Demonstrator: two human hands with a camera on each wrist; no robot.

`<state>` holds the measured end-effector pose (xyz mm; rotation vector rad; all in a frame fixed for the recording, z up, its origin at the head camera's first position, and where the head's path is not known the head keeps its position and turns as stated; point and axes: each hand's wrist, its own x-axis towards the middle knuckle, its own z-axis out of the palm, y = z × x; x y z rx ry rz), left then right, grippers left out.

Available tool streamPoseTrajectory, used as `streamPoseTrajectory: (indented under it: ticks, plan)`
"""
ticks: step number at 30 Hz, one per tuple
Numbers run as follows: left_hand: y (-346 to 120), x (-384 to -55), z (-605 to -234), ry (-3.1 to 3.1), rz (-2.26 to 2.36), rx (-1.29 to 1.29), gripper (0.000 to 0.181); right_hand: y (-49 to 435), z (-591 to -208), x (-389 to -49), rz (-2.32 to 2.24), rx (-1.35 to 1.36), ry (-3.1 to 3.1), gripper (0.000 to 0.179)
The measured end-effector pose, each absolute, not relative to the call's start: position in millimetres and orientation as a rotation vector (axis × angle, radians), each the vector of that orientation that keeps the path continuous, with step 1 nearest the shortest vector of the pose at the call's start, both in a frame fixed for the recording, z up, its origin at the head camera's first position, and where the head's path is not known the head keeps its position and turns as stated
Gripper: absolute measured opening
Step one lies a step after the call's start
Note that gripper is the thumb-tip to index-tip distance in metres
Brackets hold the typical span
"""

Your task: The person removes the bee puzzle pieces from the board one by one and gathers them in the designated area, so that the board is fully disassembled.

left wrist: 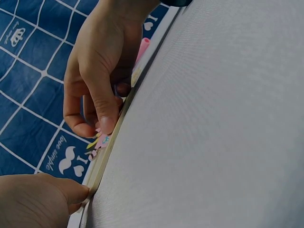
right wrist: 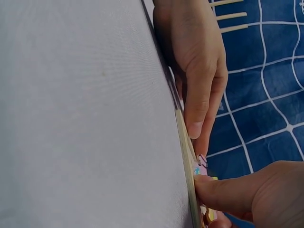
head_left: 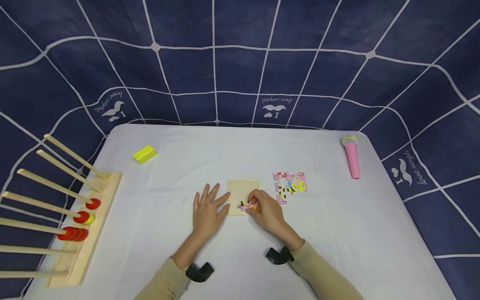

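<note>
A shallow wooden puzzle tray (head_left: 238,187) lies flat on the white table. My left hand (head_left: 206,212) has its fingers spread, the thumb and index fingertips touching the tray's left edge. Over the lower right part of the tray, my right hand (head_left: 267,211) pinches a pink-and-yellow jigsaw piece (head_left: 248,205) between thumb and fingers. Its lower side sits close over the tray floor, and my fingertips hide part of it. Right of the tray lies a joined group of jigsaw pieces (head_left: 283,181) with a pink, white and yellow picture.
A wooden peg stand (head_left: 93,233) with red and yellow rings (head_left: 75,234) stands on the left. A yellow block (head_left: 144,154) lies at the back left, and a pink toy microphone (head_left: 351,158) at the back right. A blue checked cloth (head_left: 240,71) hangs behind the table.
</note>
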<state>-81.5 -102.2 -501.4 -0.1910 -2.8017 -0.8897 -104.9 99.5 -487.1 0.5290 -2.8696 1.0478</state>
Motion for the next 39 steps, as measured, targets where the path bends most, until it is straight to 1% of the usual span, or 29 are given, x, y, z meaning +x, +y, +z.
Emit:
streamPoseTrajectory:
  ticks: [8, 16, 22, 28, 33, 39]
  plan:
    - [-101.8, -80.6, -502.6, -2.807, -0.882, -0.200, 0.037, 104.2, -488.0, -106.3, 1.135, 0.560, -2.852, 0.029]
    - [-103.2, -80.6, -504.3, -2.804, -0.888, -0.188, 0.037, 106.6, -487.4, -110.2, 1.305, 0.568, -2.824, 0.020]
    - [-102.4, -82.3, -506.1, -2.804, -0.883, -0.195, 0.036, 108.1, -483.6, -110.5, 1.519, 0.573, -2.749, 0.015]
    - [-100.4, -83.5, -504.7, -2.806, -0.883, -0.207, 0.037, 113.0, -468.6, -110.3, 1.756, 0.565, -2.665, 0.010]
    - [-100.8, -84.1, -503.5, -2.812, -0.888, -0.204, 0.037, 133.9, -457.7, -115.3, 1.887, 0.459, -2.634, 0.010]
    - [-102.6, -84.2, -503.7, -2.818, -0.897, -0.197, 0.037, 177.4, -454.3, -120.8, 1.817, 0.179, -2.539, 0.013]
